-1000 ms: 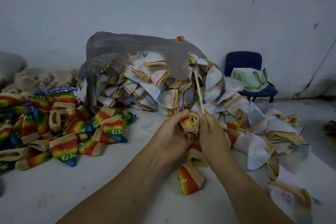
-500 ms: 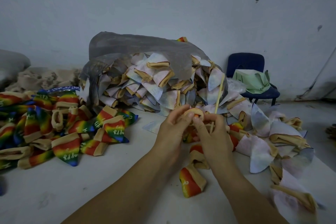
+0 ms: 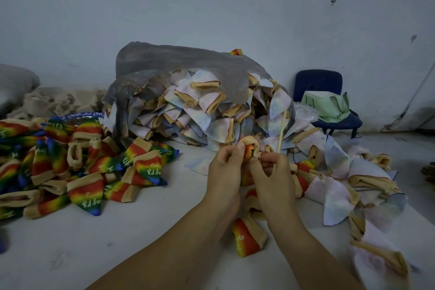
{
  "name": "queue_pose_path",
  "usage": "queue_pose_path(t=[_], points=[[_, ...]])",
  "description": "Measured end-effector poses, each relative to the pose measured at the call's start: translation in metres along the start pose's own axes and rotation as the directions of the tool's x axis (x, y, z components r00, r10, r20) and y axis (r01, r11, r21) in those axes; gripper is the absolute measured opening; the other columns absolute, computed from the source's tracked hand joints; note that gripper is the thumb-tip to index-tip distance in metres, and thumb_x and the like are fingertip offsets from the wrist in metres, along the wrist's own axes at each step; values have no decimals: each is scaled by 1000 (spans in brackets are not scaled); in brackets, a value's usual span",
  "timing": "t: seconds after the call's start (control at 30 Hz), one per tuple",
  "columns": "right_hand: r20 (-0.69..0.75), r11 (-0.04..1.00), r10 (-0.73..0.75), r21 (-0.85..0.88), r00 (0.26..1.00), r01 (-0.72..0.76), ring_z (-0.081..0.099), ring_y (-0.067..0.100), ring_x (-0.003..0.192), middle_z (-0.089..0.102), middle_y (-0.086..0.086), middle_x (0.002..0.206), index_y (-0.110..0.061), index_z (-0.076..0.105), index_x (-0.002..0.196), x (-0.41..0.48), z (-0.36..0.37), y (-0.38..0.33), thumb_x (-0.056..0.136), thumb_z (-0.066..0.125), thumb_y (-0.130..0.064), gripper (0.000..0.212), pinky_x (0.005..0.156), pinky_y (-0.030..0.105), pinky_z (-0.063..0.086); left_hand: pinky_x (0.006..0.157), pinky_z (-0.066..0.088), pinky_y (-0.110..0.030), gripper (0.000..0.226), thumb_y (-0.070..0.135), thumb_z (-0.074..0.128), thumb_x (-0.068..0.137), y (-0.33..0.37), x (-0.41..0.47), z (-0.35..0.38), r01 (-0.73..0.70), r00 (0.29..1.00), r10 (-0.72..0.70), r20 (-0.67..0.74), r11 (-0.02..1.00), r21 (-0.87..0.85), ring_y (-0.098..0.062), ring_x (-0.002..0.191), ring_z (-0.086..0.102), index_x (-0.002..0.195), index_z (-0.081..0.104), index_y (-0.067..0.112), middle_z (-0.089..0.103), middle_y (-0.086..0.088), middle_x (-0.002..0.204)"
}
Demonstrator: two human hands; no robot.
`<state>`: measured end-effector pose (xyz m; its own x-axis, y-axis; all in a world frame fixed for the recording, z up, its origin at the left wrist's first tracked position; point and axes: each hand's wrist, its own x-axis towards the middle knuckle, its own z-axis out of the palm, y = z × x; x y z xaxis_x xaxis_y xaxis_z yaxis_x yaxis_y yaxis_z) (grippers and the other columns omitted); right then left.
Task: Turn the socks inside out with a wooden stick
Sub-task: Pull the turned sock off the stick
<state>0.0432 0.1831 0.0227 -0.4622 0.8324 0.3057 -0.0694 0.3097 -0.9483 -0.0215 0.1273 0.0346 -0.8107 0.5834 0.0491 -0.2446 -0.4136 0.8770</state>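
My left hand [image 3: 224, 172] and my right hand [image 3: 270, 169] pinch one small sock [image 3: 250, 147] between them above the white table. Its tan cuff is rolled open and rainbow fabric shows inside. A thin wooden stick [image 3: 282, 130] rises up and to the right from my right hand, whose fingers also grip it. Rainbow socks [image 3: 87, 165] printed "HAPPY" lie heaped at the left. Pale inside-out socks [image 3: 197, 110] spill from a grey plastic bag [image 3: 179, 59] behind my hands. One rainbow sock [image 3: 247, 238] lies below my wrists.
More pale socks [image 3: 334, 190] trail along the table's right side. A blue chair [image 3: 327, 106] with a green bag [image 3: 329, 106] stands by the wall at the right. A beige heap [image 3: 47, 101] sits at the far left. Bare white tabletop [image 3: 94, 242] lies at the lower left.
The stick has swung from leaning left to leaning right. The sock's cuff has been rolled open wider, and rainbow fabric now shows in its mouth.
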Motion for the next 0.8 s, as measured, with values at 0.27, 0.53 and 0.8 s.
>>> queue_pose_path(t=[0.27,0.53,0.8], points=[[-58,985,-83,-153,995,73,56,-6,80,53,-8,100,-32,45,99,0,-6,-6,90,60,-27,19,59,4,43,54,49,-10,24,35,52,101,-3,-3,1,-84,996,85,0,984,158,3,72,68,88,70,26,74,11,79],[-36,957,-104,-277,994,90,61,16,81,63,-3,87,-25,54,93,7,-11,-5,92,55,-31,6,71,38,53,69,58,-27,20,41,54,99,-11,0,-5,-189,982,176,69,912,365,-11,85,69,86,68,34,71,5,88],[113,821,321,462,940,-336,67,11,66,71,5,75,-12,65,89,13,-10,-6,93,54,-10,12,60,23,53,92,56,-44,31,37,52,101,1,2,0,251,967,-253,-12,965,-76,-28,101,70,110,71,14,74,-13,106]])
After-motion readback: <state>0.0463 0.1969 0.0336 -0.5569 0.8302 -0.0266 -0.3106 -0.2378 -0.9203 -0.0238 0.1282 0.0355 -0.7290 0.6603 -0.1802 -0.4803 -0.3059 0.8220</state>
